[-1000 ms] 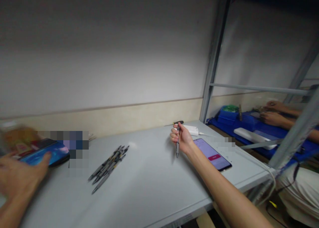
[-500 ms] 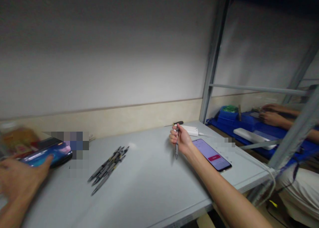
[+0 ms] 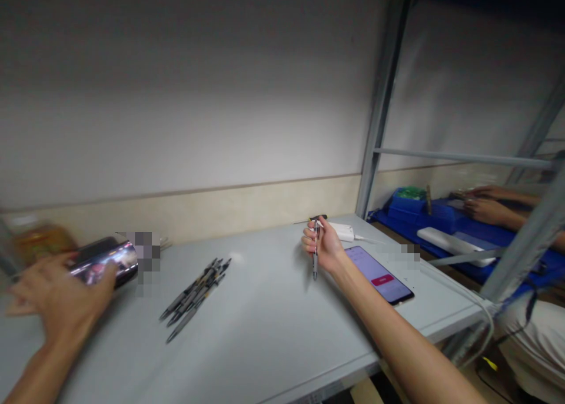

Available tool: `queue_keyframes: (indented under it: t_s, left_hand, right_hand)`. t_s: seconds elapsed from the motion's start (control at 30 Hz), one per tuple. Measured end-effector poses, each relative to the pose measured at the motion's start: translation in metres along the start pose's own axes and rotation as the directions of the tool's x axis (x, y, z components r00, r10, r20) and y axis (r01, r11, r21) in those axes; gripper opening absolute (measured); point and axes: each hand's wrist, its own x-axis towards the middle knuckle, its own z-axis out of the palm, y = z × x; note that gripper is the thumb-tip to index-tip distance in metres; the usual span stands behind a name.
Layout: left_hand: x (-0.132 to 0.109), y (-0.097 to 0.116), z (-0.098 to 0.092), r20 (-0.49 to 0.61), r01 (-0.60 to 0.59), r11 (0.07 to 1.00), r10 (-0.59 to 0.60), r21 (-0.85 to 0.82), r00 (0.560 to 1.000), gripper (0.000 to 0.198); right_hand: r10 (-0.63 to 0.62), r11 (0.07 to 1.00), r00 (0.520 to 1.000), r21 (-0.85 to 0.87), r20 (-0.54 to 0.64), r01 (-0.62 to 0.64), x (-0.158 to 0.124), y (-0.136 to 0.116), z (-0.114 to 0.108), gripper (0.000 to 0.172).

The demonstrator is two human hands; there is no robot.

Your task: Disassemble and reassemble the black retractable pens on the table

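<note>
At the left, my left hand (image 3: pixel 73 295) is wrapped round a shiny dark cylindrical object (image 3: pixel 106 265), its thumb across the near side. Its far fingers are blurred. My right hand (image 3: pixel 324 245) grips a grey pen (image 3: pixel 315 262), which points down over the table. Between my hands, several grey and black pens (image 3: pixel 194 295) lie in a loose pile on the light grey table (image 3: pixel 256 333). Right beside my right forearm lies a phone (image 3: pixel 375 274) with its screen lit.
Behind my right hand are a white power strip (image 3: pixel 344 232) with a cable and a screwdriver (image 3: pixel 320 217). A bottle of amber liquid (image 3: pixel 44 239) stands back left. Beyond the metal frame (image 3: pixel 382 109), another person's hands (image 3: pixel 485 207) are over a blue surface (image 3: pixel 450 218).
My left hand has moved right and slightly up with the shiny object, whose surface now looks silvery rather than blue. My right hand keeps its grip on the pen. The view has shifted slightly.
</note>
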Motion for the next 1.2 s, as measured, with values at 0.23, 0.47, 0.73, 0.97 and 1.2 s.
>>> queue_keyframes:
  t_s: [0.23,0.47,0.73,0.97,1.2]
  left_hand:
    - [-0.012,0.067,0.003,0.208,-0.480,0.820,0.551,-0.311,0.808,0.020]
    - [-0.040,0.125,0.002,0.394,-0.521,0.661,0.746,-0.540,0.537,0.022]
    - [-0.037,0.137,0.014,0.435,-0.518,0.699,0.713,-0.492,0.550,0.025]
    - [-0.046,0.125,0.019,0.419,-0.504,0.736,0.674,-0.453,0.608,0.031]
    - [-0.050,0.123,0.018,0.475,-0.484,0.762,0.647,-0.430,0.597,0.031]
  right_hand:
    - [-0.001,1.000,1.000,0.004,0.001,0.001,0.000,-0.004,0.006,0.029]
    - [-0.024,1.000,0.997,-0.010,0.070,0.025,-0.005,-0.010,0.020,0.028]
    - [-0.027,0.999,0.998,-0.035,0.051,0.029,-0.005,-0.009,0.024,0.030]
    - [-0.027,0.999,1.000,-0.047,-0.004,0.027,-0.006,-0.008,0.027,0.029]
    - [-0.023,0.998,1.000,-0.050,0.002,0.023,-0.006,-0.006,0.031,0.028]
